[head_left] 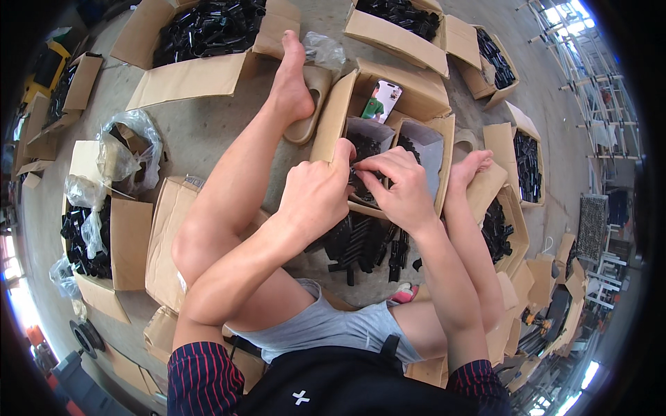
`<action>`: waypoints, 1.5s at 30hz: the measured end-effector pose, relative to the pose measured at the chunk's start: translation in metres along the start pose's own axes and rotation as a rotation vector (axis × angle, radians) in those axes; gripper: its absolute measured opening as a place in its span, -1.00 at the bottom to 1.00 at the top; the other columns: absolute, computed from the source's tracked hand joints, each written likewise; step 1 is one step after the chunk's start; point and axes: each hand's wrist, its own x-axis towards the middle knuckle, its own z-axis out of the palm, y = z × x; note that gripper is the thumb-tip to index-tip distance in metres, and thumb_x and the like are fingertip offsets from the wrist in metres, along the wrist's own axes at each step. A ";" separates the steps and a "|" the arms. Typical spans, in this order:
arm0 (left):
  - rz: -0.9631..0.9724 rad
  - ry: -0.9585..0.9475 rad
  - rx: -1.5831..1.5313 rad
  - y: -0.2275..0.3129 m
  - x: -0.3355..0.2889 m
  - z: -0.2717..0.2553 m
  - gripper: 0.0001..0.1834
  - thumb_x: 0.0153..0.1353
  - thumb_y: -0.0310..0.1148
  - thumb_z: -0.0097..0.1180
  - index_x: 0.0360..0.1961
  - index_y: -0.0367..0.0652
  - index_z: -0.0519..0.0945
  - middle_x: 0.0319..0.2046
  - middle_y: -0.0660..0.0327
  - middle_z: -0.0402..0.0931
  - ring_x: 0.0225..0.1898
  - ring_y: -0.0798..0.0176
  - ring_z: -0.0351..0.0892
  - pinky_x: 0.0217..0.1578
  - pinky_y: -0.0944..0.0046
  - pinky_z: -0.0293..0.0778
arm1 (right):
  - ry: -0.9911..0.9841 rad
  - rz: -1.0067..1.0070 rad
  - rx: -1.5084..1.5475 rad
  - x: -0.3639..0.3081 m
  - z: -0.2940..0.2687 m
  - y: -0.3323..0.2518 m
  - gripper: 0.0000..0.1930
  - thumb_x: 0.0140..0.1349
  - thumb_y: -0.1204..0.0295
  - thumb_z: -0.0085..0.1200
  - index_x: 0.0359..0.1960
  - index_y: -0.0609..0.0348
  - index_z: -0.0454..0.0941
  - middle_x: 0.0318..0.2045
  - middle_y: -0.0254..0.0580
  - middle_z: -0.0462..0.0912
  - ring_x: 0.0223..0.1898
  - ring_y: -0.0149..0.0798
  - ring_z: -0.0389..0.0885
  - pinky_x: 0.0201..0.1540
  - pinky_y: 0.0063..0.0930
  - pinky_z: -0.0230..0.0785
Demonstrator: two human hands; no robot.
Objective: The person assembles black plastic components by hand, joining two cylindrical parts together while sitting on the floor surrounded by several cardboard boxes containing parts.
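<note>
2 bare hands meeting over an open cardboard box [329, 125]. Right hand [404, 186]: thumb and forefinger pinched together on small black part [353, 168], mostly hidden. Left hand [319, 191]: fingers curled, just beside it; can't tell if clamped on the part too. Part sits between the hands, above 1 of 2 grey trays [430, 147] in the box, black bits in both. Phone [381, 101] at far end, screen lit. Black pieces [357, 239] on concrete floor [208, 121], near side of box.
</note>
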 end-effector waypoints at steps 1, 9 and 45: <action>-0.008 -0.009 0.001 0.000 0.000 -0.001 -0.52 0.04 -0.52 0.27 -0.05 -0.18 0.30 -0.62 -0.07 0.55 -0.48 -0.25 0.64 -0.45 -0.16 0.51 | 0.000 -0.011 -0.015 0.000 -0.001 -0.001 -0.92 0.12 0.49 0.29 -0.33 0.12 0.70 -0.36 -0.30 0.72 -0.23 -0.19 0.60 -0.12 -0.30 0.34; -0.071 -0.096 0.020 0.002 0.001 -0.003 -0.45 0.05 -0.49 0.35 0.00 -0.15 0.30 -0.39 -0.01 0.67 -0.33 -0.19 0.67 -0.34 -0.12 0.52 | -0.019 -0.082 -0.090 0.002 -0.002 -0.001 -0.93 0.10 0.48 0.30 -0.36 0.11 0.70 -0.39 -0.33 0.71 -0.25 -0.22 0.59 -0.14 -0.32 0.31; -0.494 -0.122 -1.389 -0.003 0.015 0.005 -0.74 0.36 -0.36 0.24 -0.01 -0.14 0.48 -0.21 0.26 0.70 -0.22 0.45 0.69 -0.12 0.37 0.63 | 0.375 0.760 0.914 -0.019 -0.025 0.003 -0.54 0.41 0.25 0.17 0.18 0.35 0.43 -0.36 -0.06 0.70 -0.45 -0.39 0.66 -0.39 -0.59 0.49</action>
